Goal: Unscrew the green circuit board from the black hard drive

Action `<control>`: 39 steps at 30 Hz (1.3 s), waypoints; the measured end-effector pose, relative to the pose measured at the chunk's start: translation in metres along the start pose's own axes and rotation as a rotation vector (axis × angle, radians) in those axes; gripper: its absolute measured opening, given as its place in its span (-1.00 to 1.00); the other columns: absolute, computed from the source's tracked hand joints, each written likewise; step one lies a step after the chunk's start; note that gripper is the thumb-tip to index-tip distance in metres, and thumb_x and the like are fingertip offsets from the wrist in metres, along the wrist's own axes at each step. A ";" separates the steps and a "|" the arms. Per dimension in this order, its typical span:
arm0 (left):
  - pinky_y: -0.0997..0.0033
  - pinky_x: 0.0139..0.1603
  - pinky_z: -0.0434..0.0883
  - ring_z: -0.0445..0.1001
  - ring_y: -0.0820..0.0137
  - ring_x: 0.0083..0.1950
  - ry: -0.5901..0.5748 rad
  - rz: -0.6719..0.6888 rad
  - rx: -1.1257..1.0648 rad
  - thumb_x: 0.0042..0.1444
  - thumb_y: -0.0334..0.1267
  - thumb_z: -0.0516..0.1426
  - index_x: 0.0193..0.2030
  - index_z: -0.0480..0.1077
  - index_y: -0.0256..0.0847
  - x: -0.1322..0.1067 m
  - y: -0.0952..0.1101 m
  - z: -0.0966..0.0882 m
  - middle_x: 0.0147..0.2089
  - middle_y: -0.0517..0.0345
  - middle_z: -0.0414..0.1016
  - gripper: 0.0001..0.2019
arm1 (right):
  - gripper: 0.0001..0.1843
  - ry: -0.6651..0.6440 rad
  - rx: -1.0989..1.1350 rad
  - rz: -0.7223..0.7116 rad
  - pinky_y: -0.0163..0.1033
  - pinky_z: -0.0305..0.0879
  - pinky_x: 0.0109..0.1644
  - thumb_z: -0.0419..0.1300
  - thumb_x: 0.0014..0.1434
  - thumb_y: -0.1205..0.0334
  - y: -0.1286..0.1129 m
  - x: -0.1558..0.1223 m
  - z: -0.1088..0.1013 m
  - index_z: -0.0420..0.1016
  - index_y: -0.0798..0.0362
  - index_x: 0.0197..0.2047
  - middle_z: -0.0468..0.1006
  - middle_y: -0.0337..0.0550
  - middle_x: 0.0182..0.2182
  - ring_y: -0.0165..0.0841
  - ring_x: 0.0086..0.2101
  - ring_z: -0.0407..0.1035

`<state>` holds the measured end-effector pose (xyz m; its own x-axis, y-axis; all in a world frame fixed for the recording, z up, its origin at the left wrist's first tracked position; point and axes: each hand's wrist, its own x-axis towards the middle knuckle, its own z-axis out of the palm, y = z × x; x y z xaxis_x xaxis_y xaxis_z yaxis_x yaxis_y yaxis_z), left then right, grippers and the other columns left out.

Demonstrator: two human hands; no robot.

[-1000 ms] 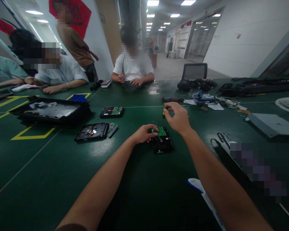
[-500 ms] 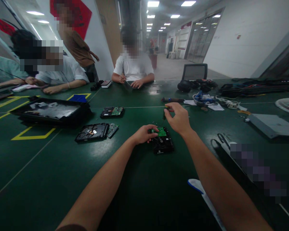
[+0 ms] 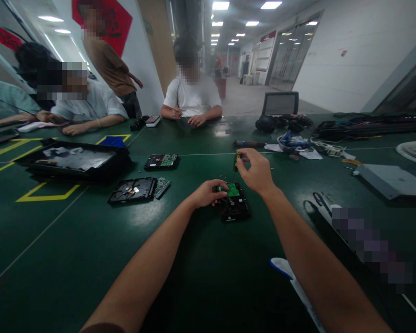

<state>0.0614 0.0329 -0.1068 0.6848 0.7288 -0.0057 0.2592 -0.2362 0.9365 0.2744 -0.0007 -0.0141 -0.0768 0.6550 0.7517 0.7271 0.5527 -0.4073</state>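
Observation:
A black hard drive (image 3: 234, 207) with a green circuit board (image 3: 233, 189) on top lies on the dark green table (image 3: 90, 240) in front of me. My left hand (image 3: 208, 193) grips the drive's left far corner, fingers curled over the board's edge. My right hand (image 3: 257, 172) pinches the handle of a small screwdriver (image 3: 235, 165), held upright with its tip down at the far edge of the board.
Two more opened drives (image 3: 133, 189) (image 3: 161, 161) lie to the left, beside a black tray (image 3: 72, 159). Another screwdriver (image 3: 248, 144), cables (image 3: 293, 141) and a grey box (image 3: 393, 180) lie to the right. Several people sit at the table's far and left sides.
My right hand has shifted very slightly over the screwdriver handle, fingers turning it. The left hand and the drive have stayed in place.

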 end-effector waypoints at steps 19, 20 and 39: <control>0.51 -0.53 0.44 0.42 0.61 -0.47 -0.002 0.037 -0.010 0.20 -0.13 0.27 0.06 0.44 -0.22 0.000 0.000 -0.001 0.20 -0.07 0.42 -0.66 | -0.84 0.029 -0.005 0.015 0.00 0.46 -0.02 0.17 0.29 0.20 -0.001 -0.001 0.000 0.47 0.00 -0.07 0.55 -0.02 -0.09 -0.18 -0.13 0.47; 0.52 -0.52 0.44 0.42 0.61 -0.47 0.000 0.034 -0.012 0.20 -0.12 0.27 0.06 0.44 -0.22 0.000 0.000 0.000 0.19 -0.06 0.43 -0.65 | -0.83 0.029 0.002 0.017 -0.01 0.46 -0.02 0.16 0.29 0.21 -0.002 -0.001 0.000 0.47 0.00 -0.06 0.55 -0.02 -0.09 -0.18 -0.13 0.48; 0.49 -0.52 0.42 0.39 0.61 -0.48 0.006 -0.002 -0.008 0.20 -0.15 0.27 0.06 0.44 -0.24 0.000 0.003 0.001 0.17 -0.07 0.44 -0.66 | -0.76 0.031 -0.047 0.011 0.03 0.43 0.03 0.08 0.36 0.20 -0.003 0.000 -0.001 0.51 0.00 -0.01 0.57 -0.01 -0.10 -0.17 -0.10 0.46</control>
<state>0.0628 0.0317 -0.1040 0.6805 0.7328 -0.0054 0.2549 -0.2298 0.9393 0.2728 -0.0032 -0.0125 -0.0479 0.6443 0.7633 0.7589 0.5203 -0.3916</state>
